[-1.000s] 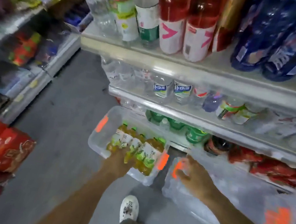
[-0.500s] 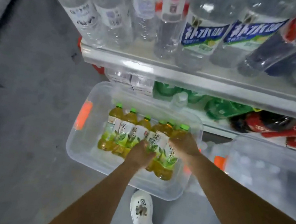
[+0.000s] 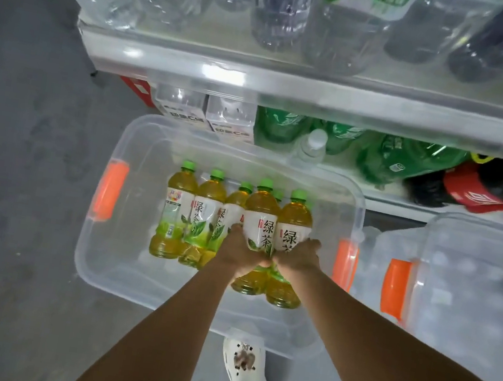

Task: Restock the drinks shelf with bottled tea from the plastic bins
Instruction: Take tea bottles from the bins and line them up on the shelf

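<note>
While looking straight down past both forearms, meets first the drinks shelf (image 3: pixel 291 88), with its pale front lip across the top of the view. Loaded above with clear water bottles (image 3: pixel 271 7); lower down, green soda bottles (image 3: pixel 395 159) and dark ones with red labels.

Next in size, on the grey floor just in front of the shelf: a clear plastic bin (image 3: pixel 95 265) with orange handles, much of its bottom bare. Just beside it to the right, a second bin (image 3: pixel 482 231), contents too pale to name.

Inside the first bin, toward its right half: a tight row of green tea bottles (image 3: pixel 204 216), upright, caps toward the shelf, yellow-green liquid and white labels.

Smaller again: left hand (image 3: pixel 240 254) curled round the waist of one tea bottle (image 3: pixel 260 221); right hand (image 3: pixel 297 256) wrapped likewise round the neighbouring bottle (image 3: pixel 294 223). Knuckles nearly touching, one bottle per fist. Cannot tell whether either base has left the bin floor.

Judging from this: straight up first, keeping each long axis vertical, then forward and away from the body to the shelf, directly beyond the caps. Neither arm nearer, both level. Worth watching the shelf lip overhead and the untouched bottles pressed against the left-hand one.
</note>
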A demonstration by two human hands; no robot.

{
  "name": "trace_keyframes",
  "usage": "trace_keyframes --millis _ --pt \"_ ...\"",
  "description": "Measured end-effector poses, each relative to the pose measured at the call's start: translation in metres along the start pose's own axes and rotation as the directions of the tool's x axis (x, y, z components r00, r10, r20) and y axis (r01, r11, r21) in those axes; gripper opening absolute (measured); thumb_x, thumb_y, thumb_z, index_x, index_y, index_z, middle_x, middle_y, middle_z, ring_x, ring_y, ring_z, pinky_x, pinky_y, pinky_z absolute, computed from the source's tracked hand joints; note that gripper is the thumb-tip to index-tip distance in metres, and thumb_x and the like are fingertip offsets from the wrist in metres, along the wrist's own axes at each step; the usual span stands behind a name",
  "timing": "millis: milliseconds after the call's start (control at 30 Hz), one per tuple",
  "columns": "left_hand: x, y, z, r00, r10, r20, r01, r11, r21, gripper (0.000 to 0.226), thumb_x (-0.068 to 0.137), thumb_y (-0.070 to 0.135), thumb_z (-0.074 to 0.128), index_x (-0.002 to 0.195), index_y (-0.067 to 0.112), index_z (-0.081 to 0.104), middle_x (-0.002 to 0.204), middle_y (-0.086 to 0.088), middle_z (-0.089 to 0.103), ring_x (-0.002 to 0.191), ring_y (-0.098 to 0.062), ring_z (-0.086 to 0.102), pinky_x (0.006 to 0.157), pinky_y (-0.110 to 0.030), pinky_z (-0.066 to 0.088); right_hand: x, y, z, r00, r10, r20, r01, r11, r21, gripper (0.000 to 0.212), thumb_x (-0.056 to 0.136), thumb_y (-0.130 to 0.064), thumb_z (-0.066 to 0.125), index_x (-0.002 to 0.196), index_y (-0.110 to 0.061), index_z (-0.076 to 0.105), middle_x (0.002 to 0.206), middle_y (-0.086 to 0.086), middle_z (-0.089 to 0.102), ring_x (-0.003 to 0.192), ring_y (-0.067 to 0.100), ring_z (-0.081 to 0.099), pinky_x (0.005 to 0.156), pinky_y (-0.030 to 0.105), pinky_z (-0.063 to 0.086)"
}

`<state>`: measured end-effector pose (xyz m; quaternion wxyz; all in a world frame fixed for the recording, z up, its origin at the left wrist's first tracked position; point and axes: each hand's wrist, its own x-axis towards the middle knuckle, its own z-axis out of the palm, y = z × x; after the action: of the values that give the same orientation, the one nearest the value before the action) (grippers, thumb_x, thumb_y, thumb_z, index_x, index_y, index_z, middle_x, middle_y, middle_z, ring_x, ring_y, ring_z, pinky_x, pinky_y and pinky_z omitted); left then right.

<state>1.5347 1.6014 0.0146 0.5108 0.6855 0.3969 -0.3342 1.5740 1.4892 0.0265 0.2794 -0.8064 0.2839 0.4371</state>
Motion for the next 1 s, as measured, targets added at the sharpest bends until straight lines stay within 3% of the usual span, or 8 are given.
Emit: trace_keyframes --millis 133,267,367,533,733,800,900,1000 --pt "-0.004 0.000 -0.008 0.997 -0.027 0.067 0.027 1.000 -0.010 0.065 0.069 0.002 0.088 0.122 0.005 0.049 0.111 -0.010 0.068 0.103 -0.023 0.063 0.071 -0.023 0.047 0.001 0.010 0.002 1.000 -0.007 0.015 0.007 1.000 0.016 0.066 0.081 -0.014 0.077 0.129 -0.002 0.034 0.125 0.021 0.057 0.107 0.036 0.062 0.089 0.044 0.055" --pt "-0.025 0.001 -0.019 0.995 -0.064 0.076 0.072 0.992 -0.100 0.059 0.068 0.001 0.088 0.118 0.010 0.057 0.112 -0.007 0.069 0.116 -0.027 0.061 0.093 -0.035 0.049 -0.018 0.013 -0.003 0.997 -0.058 0.050 0.054 0.995 0.090 0.058 0.080 -0.012 0.076 0.125 -0.003 0.040 0.112 0.015 0.062 0.081 0.023 0.063 0.062 0.029 0.053" --pt "-0.063 0.003 -0.028 0.999 -0.024 0.040 0.031 0.979 -0.201 0.057 0.069 0.000 0.087 0.114 0.018 0.058 0.107 0.001 0.073 0.110 -0.022 0.064 0.094 -0.035 0.045 -0.043 0.015 -0.021 0.983 -0.142 0.117 0.124 0.981 0.151 0.051 0.077 -0.012 0.076 0.122 0.001 0.054 0.110 0.017 0.067 0.091 0.028 0.068 0.068 0.031 0.055" --pt "-0.147 0.026 -0.038 0.994 0.087 0.068 -0.062 0.949 -0.309 0.071 0.066 0.007 0.089 0.127 0.026 0.057 0.111 0.006 0.076 0.108 -0.015 0.068 0.094 -0.035 0.049 -0.113 0.018 -0.089 0.922 -0.360 0.143 0.291 0.887 0.358 0.014 0.076 -0.009 0.077 0.085 -0.016 0.069 0.068 -0.005 0.072 0.061 0.007 0.069 0.048 0.011 0.047" --pt "-0.253 0.105 0.004 0.942 0.306 0.139 -0.216 0.868 -0.447 0.068 0.061 0.035 0.087 0.124 0.028 0.062 0.116 0.000 0.075 0.112 -0.022 0.069 0.098 -0.044 0.052 -0.194 0.050 -0.199 0.866 -0.493 0.087 0.382 0.764 0.520 0.028 0.079 -0.025 0.077 0.101 -0.030 0.060 0.092 -0.007 0.073 0.080 0.008 0.072 0.065 0.026 0.057" --pt "-0.289 0.135 0.033 0.943 0.322 0.080 -0.261 0.869 -0.421 0.064 0.056 0.061 0.088 0.110 0.035 0.067 0.105 0.006 0.078 0.104 -0.017 0.072 0.094 -0.044 0.055 -0.218 0.068 -0.237 0.858 -0.514 0.014 0.423 0.721 0.549 0.031 0.078 -0.027 0.078 0.104 -0.027 0.060 0.094 -0.005 0.073 0.082 0.009 0.072 0.064 0.025 0.055" --pt "-0.344 0.174 0.078 0.939 0.343 -0.023 -0.322 0.852 -0.413 0.055 0.052 0.077 0.077 0.086 0.037 0.062 0.069 0.018 0.073 0.068 -0.005 0.072 0.063 -0.027 0.058 -0.250 0.102 -0.295 0.838 -0.539 -0.087 0.486 0.663 0.569 0.028 0.080 -0.030 0.078 0.101 -0.025 0.060 0.088 -0.007 0.073 0.073 0.002 0.070 0.057 0.018 0.051" --pt "-0.396 0.203 0.129 0.929 0.364 -0.064 -0.356 0.836 -0.418 0.059 0.049 0.078 0.073 0.085 0.034 0.058 0.067 0.016 0.072 0.080 -0.015 0.073 0.077 -0.041 0.062 -0.281 0.144 -0.358 0.811 -0.550 -0.198 0.548 0.598 0.585 0.032 0.078 -0.029 0.081 0.098 -0.027 0.056 0.083 -0.010 0.071 0.061 -0.003 0.067 0.047 0.011 0.046"
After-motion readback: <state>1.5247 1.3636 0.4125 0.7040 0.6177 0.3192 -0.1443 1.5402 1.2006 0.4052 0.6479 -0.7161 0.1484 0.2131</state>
